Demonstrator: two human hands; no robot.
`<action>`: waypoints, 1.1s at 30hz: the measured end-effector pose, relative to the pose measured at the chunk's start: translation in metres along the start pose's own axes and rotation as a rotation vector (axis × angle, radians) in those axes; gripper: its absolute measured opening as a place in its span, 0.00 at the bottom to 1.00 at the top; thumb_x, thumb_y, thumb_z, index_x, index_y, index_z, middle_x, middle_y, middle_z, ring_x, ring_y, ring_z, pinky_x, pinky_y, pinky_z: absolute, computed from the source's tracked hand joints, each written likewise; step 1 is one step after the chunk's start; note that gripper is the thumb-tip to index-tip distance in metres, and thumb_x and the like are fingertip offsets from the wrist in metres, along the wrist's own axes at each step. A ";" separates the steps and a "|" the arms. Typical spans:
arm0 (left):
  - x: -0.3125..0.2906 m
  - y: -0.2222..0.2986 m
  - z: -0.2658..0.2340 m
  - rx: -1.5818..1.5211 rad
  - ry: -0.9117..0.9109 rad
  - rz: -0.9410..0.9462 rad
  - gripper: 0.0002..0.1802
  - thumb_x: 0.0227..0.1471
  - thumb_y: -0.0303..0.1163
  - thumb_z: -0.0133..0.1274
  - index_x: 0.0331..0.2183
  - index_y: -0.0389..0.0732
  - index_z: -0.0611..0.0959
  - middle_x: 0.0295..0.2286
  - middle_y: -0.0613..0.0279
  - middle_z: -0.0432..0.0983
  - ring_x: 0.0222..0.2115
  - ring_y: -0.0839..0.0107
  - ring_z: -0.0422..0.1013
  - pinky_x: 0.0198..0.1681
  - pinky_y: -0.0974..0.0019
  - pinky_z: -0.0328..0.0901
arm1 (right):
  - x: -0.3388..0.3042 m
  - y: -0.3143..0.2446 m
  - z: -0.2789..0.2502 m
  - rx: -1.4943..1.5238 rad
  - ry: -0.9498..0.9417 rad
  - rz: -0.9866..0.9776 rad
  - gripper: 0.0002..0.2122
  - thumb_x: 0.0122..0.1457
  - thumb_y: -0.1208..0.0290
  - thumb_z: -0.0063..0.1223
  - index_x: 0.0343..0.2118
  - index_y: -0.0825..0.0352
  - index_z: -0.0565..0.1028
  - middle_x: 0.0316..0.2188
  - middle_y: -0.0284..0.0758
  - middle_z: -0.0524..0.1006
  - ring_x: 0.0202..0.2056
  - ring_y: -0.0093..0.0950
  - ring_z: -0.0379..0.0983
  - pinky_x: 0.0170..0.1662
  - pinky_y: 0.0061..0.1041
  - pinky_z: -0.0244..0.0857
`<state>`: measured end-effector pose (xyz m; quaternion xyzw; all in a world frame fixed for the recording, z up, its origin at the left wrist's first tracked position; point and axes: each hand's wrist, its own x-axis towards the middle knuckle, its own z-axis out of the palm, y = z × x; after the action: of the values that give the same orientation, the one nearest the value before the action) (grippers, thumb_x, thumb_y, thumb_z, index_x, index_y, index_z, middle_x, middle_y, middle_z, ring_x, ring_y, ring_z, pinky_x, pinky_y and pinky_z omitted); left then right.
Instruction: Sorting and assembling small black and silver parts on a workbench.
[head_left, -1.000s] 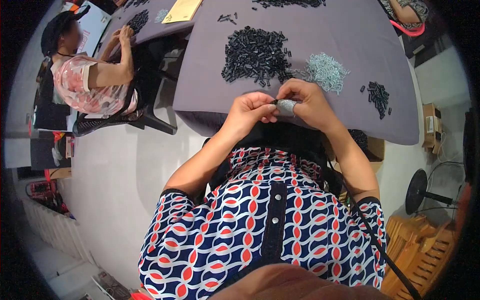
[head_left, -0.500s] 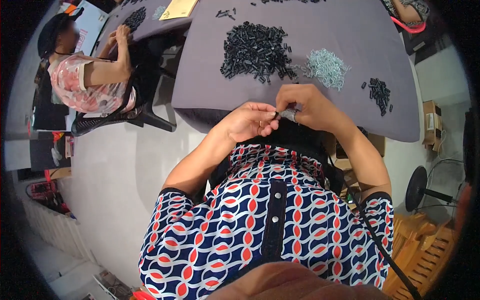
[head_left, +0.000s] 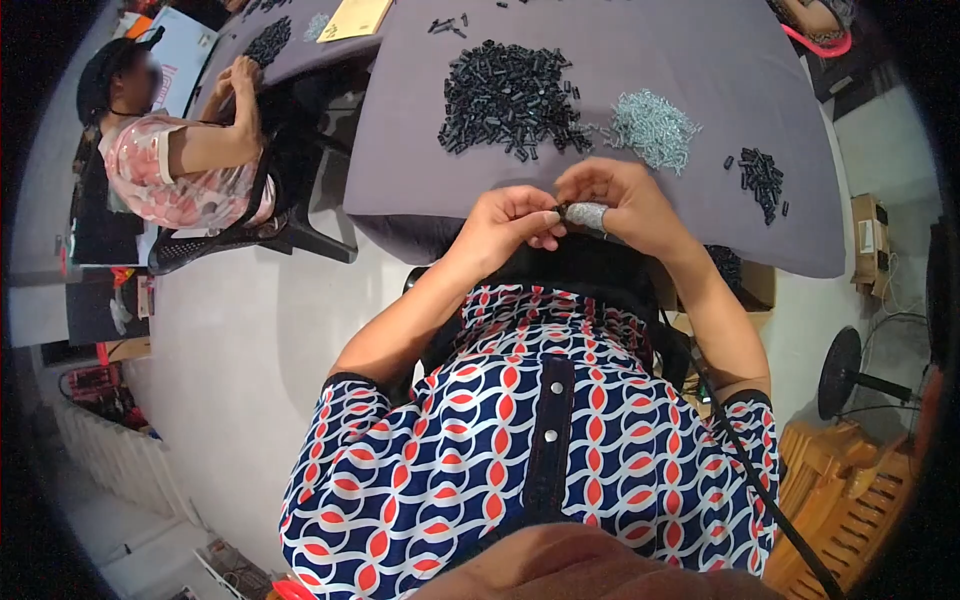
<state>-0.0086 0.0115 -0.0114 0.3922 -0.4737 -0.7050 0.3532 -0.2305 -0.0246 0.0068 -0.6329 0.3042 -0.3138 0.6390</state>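
Note:
Just off the table's near edge, my two hands meet over my lap. My left hand (head_left: 512,228) is closed, pinching a small black cylindrical part (head_left: 560,210) between thumb and fingertips. My right hand (head_left: 640,208) curls in from the other side, its thumb in a silver-grey wrap (head_left: 587,214) pressed against that same part. The fingertips hide most of the part, and whether a metal piece is in it cannot be made out. Beyond my hands lie a big pile of black cylindrical parts (head_left: 505,100) and a pile of small silvery metal pieces (head_left: 652,130).
A smaller heap of black parts (head_left: 762,184) lies right on the grey-covered table (head_left: 730,60). A few loose black parts (head_left: 448,25) sit farther back. At left a person (head_left: 180,165) works seated at another table. A black fan (head_left: 838,372) stands at right, near a cardboard box (head_left: 870,240).
My right thumb has turned so its wrapped side shows more and presses on the small part. Both hands have risen slightly toward the table.

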 end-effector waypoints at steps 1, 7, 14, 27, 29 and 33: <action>0.001 0.000 0.000 -0.011 0.026 0.001 0.09 0.60 0.28 0.53 0.40 0.34 0.80 0.30 0.59 0.81 0.28 0.75 0.77 0.32 0.76 0.70 | 0.000 -0.001 0.000 0.080 0.024 -0.024 0.13 0.57 0.84 0.53 0.46 0.70 0.73 0.37 0.35 0.77 0.37 0.21 0.75 0.42 0.20 0.70; 0.005 -0.004 -0.002 -0.087 0.030 0.015 0.09 0.60 0.28 0.53 0.41 0.34 0.79 0.31 0.58 0.82 0.28 0.74 0.78 0.32 0.76 0.70 | 0.003 0.005 -0.010 0.135 0.101 0.070 0.12 0.60 0.81 0.50 0.48 0.70 0.73 0.38 0.35 0.78 0.37 0.20 0.75 0.43 0.20 0.70; 0.005 -0.003 -0.005 -0.056 0.056 0.040 0.09 0.59 0.26 0.53 0.42 0.34 0.80 0.31 0.57 0.82 0.29 0.73 0.78 0.32 0.74 0.71 | 0.006 0.000 0.002 -0.200 0.062 -0.036 0.09 0.59 0.80 0.52 0.43 0.71 0.75 0.34 0.33 0.79 0.34 0.17 0.75 0.39 0.19 0.69; 0.002 -0.006 0.001 -0.106 0.034 0.014 0.09 0.60 0.28 0.53 0.40 0.34 0.80 0.31 0.58 0.82 0.27 0.75 0.78 0.30 0.77 0.70 | 0.004 -0.007 0.003 -0.283 0.010 -0.019 0.07 0.56 0.81 0.53 0.38 0.72 0.77 0.29 0.31 0.78 0.30 0.16 0.73 0.34 0.17 0.67; 0.005 -0.007 0.001 -0.134 0.048 0.014 0.08 0.59 0.28 0.53 0.40 0.35 0.80 0.31 0.58 0.82 0.27 0.75 0.78 0.31 0.77 0.70 | 0.000 -0.006 0.004 -0.350 0.063 -0.130 0.09 0.56 0.81 0.53 0.41 0.71 0.76 0.30 0.31 0.77 0.31 0.16 0.73 0.34 0.17 0.67; 0.010 -0.007 0.006 -0.215 0.186 0.023 0.08 0.58 0.27 0.55 0.40 0.37 0.81 0.31 0.61 0.82 0.29 0.76 0.78 0.32 0.76 0.70 | -0.007 -0.016 0.004 -0.575 0.125 -0.191 0.20 0.50 0.79 0.59 0.49 0.69 0.73 0.37 0.34 0.75 0.36 0.23 0.74 0.39 0.24 0.69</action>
<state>-0.0191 0.0071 -0.0191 0.4104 -0.3653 -0.7082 0.4434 -0.2320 -0.0162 0.0225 -0.7928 0.3584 -0.3120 0.3816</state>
